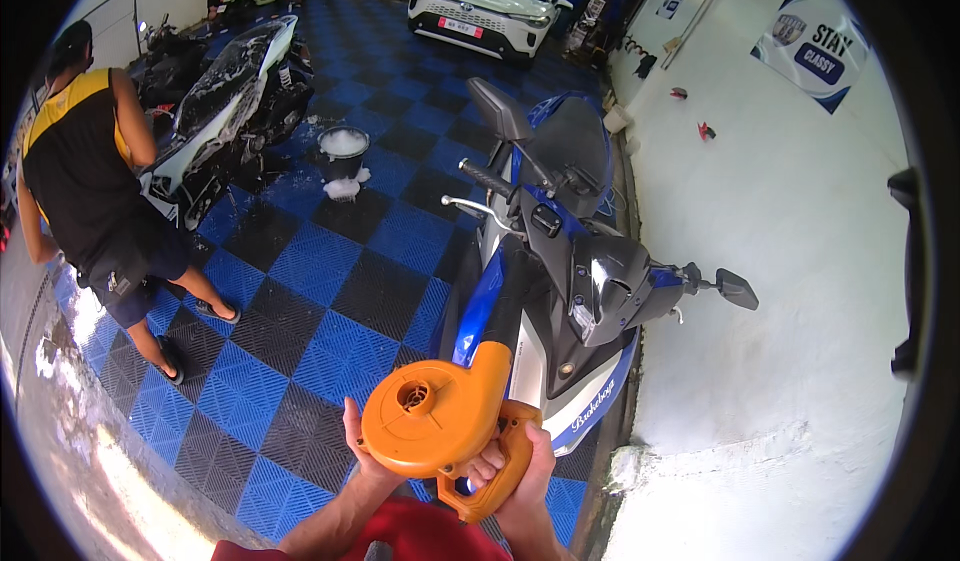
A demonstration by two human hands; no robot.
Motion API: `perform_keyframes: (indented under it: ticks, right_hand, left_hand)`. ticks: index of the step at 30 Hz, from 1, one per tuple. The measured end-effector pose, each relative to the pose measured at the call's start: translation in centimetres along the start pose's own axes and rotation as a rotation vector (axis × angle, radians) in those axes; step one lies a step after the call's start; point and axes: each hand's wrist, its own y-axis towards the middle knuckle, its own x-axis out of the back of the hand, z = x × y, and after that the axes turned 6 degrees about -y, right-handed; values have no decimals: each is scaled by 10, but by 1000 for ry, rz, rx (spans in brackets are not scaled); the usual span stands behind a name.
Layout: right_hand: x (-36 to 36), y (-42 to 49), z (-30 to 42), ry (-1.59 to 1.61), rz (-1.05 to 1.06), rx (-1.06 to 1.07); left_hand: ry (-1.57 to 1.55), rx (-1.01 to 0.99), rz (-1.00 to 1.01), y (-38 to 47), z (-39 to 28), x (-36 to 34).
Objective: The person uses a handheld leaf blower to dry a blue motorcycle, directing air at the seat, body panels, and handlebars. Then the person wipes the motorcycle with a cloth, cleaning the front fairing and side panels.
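Note:
An orange handheld air blower [420, 430] with a black nozzle [504, 291] is held low in front of me. My right hand [529, 463] is wrapped around its looped handle. Beneath and along the left side of the round housing, my left hand [367, 448] supports it; part of that hand is hidden under the housing. The nozzle points away from me towards a blue, grey and white scooter [551, 358], whose front end faces me. From this view I cannot tell whether the nozzle touches the scooter.
A person [97, 163] stands at left beside a foam-covered scooter [225, 88]. A black bucket of suds [343, 152] rests on the blue and black tile floor [315, 261]. A white car [484, 9] is parked at the back. The white wall [750, 261] runs close along the right.

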Motion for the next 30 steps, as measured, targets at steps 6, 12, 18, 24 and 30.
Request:
perform_keyframes:
  ticks: [6,12,18,24,30]
  right_hand:
    - [-19,6,-17,112,-155,31]
    - [-36,5,-29,20,-354,86]
    - [-35,20,-57,76,-270,105]
    - [-3,37,-84,203,-217,103]
    - [2,75,-111,216,-410,442]
  left_hand:
    - [114,39,-75,13,-16,3]
    - [93,131,20,27,-29,2]
    - [42,-6,5,27,-42,17]
    - [51,-233,288,46,-41,47]
    - [258,-62,77,64,-66,75]
